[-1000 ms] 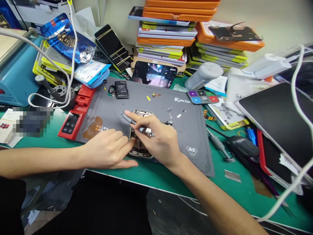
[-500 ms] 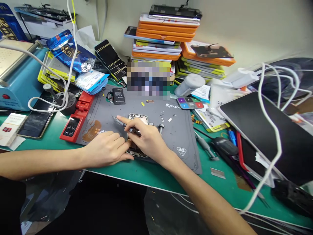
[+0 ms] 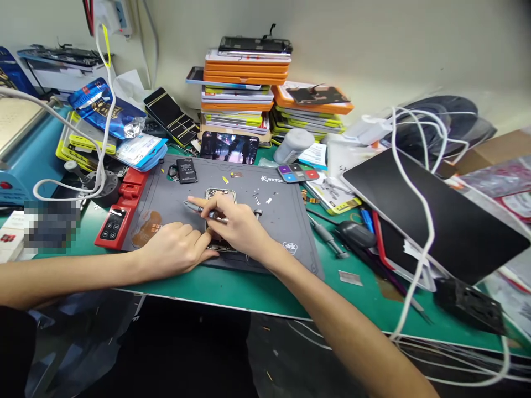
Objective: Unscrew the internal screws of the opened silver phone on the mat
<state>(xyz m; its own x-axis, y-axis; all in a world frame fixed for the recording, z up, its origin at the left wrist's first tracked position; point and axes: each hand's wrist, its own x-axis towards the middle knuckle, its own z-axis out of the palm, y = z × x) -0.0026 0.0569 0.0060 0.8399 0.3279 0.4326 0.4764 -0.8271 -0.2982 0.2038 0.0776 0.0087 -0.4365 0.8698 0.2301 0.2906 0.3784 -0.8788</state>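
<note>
An opened phone [image 3: 226,194] lies on the grey work mat [image 3: 265,260], its inside parts showing at the top and bottom ends. My left hand [image 3: 178,249] is closed at the phone's left side, thumb along its lower edge and fingertips at the frame. Over the middle of the phone, my right hand [image 3: 240,224] is closed round a slim grey screwdriver [image 3: 194,207], whose thin pointed end sticks out to the left. The right fingertips reach down to the phone, and what they touch is hidden. A black phone battery [image 3: 187,171] lies farther back on the mat.
A lit phone [image 3: 229,148] leans against stacked orange and yellow boxes [image 3: 244,72]. Small metal parts [image 3: 257,199] lie right of the phone. A red device [image 3: 112,225] borders the mat at left. Another screwdriver [image 3: 327,239] and a white cable [image 3: 423,221] are at right.
The camera view has shifted, so the bench appears farther left and the back wall shows more. Both hands keep nearly the same pose at the phone, the screwdriver still in the right.
</note>
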